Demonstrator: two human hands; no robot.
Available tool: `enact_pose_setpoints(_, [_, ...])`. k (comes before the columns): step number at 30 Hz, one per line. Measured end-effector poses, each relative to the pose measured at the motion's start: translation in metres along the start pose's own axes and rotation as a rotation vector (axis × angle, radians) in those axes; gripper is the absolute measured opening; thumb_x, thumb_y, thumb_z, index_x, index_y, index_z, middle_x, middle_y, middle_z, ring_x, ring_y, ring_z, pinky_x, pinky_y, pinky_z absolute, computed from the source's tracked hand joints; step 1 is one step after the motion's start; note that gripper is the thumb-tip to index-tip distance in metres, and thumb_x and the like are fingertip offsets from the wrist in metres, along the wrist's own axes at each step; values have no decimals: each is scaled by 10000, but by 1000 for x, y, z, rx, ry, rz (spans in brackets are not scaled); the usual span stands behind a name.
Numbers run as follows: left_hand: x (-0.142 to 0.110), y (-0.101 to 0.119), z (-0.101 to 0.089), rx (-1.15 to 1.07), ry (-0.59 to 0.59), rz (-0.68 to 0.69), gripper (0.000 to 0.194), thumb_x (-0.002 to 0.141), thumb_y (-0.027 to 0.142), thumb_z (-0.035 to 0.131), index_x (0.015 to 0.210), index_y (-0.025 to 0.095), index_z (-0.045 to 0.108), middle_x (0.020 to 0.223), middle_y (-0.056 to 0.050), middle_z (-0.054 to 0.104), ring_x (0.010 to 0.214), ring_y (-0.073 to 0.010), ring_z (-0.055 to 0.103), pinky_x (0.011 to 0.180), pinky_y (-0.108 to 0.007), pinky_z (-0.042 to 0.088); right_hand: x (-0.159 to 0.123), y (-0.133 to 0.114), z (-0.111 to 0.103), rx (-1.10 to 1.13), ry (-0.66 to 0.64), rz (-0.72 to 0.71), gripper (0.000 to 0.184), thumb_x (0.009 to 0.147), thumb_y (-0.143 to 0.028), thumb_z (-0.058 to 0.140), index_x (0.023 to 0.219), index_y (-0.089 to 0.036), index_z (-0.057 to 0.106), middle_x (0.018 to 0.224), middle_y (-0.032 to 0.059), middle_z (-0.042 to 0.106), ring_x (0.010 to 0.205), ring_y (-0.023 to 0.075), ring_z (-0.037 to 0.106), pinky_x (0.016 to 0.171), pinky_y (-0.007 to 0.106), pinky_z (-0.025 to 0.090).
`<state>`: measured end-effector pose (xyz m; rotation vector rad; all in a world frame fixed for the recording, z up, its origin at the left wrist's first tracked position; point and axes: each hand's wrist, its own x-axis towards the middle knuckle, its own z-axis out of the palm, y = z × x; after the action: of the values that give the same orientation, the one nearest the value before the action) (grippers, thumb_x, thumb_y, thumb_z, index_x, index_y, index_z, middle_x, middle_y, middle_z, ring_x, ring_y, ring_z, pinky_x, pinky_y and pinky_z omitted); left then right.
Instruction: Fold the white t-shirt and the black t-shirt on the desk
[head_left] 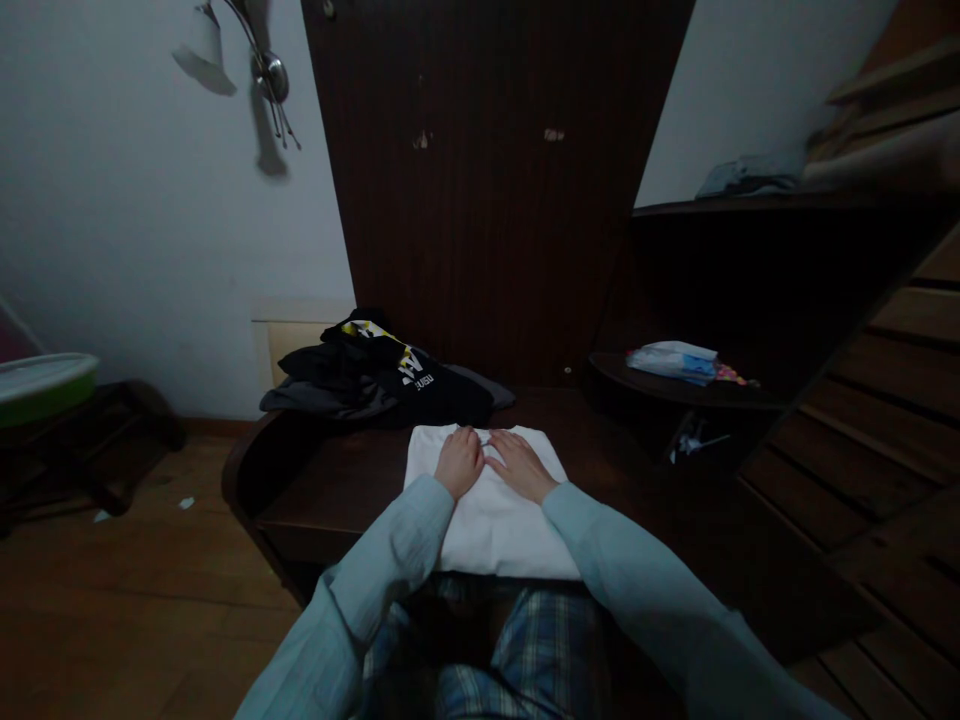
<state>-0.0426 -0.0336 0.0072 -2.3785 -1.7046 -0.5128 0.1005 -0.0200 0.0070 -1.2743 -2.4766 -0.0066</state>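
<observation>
A folded white shirt [504,535] lies flat on the dark wooden desk, close to its front edge, and its neckline seems to be at the far side. On its upper left part rests my left hand [460,462], fingers bent and closed at the cloth near the neckline. My right hand [520,466] lies palm down on the upper right part, fingers stretched out and thumb apart. The two hands are close together, with a small dark mark of the neckline showing between them. Both forearms wear light blue-green sleeves.
Dark clothes with white and yellow print [390,375] lie heaped at the desk's back left. On a low corner shelf [675,390] at right sits a blue and white packet [673,360]. A green basin [46,388] stands on a stool at far left. A wall lamp [202,50] hangs above.
</observation>
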Motion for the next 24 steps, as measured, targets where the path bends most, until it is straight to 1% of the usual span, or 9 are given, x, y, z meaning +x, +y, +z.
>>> enact_pose_setpoints(2, [0,-4,5,-33,-41,44,406,817,203,324,1194,74,404,1276,-147,430,1194,-211,358,968,-355,286,0,2,2,24,-43,-20,512,875,-415,265,1286,-121,352,1372,105,322,1269,192,244,1034,377,168])
enact_pose_setpoints(3, [1,-6,7,-37,-75,43,434,826,211,310,1234,71,365,1309,-144,401,1221,-211,329,984,-364,267,0,2,2,34,-75,-11,542,874,-437,247,1313,-125,308,1390,101,285,1285,192,208,1038,394,149])
enact_pose_setpoints(6, [2,-8,10,-22,-167,7,468,852,255,268,1272,59,330,1337,-145,371,1246,-226,299,999,-391,246,2,1,3,50,-168,38,577,873,-467,203,1336,-128,266,1400,91,261,1293,190,188,1040,410,126])
enact_pose_setpoints(11, [3,-7,8,-3,-206,3,473,862,278,259,1281,74,340,1351,-123,355,1255,-220,290,1012,-386,235,4,2,5,51,-215,65,577,872,-474,190,1338,-142,265,1398,84,264,1294,175,189,1042,397,121])
enact_pose_setpoints(15, [3,-6,4,2,-202,5,469,859,273,277,1289,94,335,1346,-118,366,1246,-221,305,1006,-384,247,5,3,5,82,-197,69,549,873,-452,226,1318,-142,313,1379,90,307,1280,182,231,1037,400,141])
enact_pose_setpoints(18, [2,-6,5,7,-177,14,458,860,274,279,1289,127,337,1335,-116,384,1234,-219,327,995,-386,263,7,4,5,109,-162,71,507,877,-420,247,1290,-152,367,1348,89,366,1260,184,277,1029,396,169])
enact_pose_setpoints(20, [2,-6,7,4,-167,15,452,860,276,270,1280,128,350,1326,-120,395,1231,-217,332,990,-391,268,9,5,5,133,-134,73,483,876,-408,261,1270,-165,397,1324,79,407,1242,176,309,1024,380,189])
enact_pose_setpoints(22, [3,-5,6,-14,-164,15,448,857,276,268,1263,118,373,1317,-122,408,1229,-214,333,993,-397,265,8,7,6,123,-89,123,471,870,-399,283,1250,-159,422,1312,84,422,1233,179,320,1021,369,194])
enact_pose_setpoints(24, [3,-7,3,-36,-128,-23,437,846,255,274,1245,126,398,1314,-111,415,1229,-206,332,999,-405,257,7,11,5,51,-24,250,467,860,-383,305,1226,-132,448,1325,110,398,1246,207,291,1022,389,173])
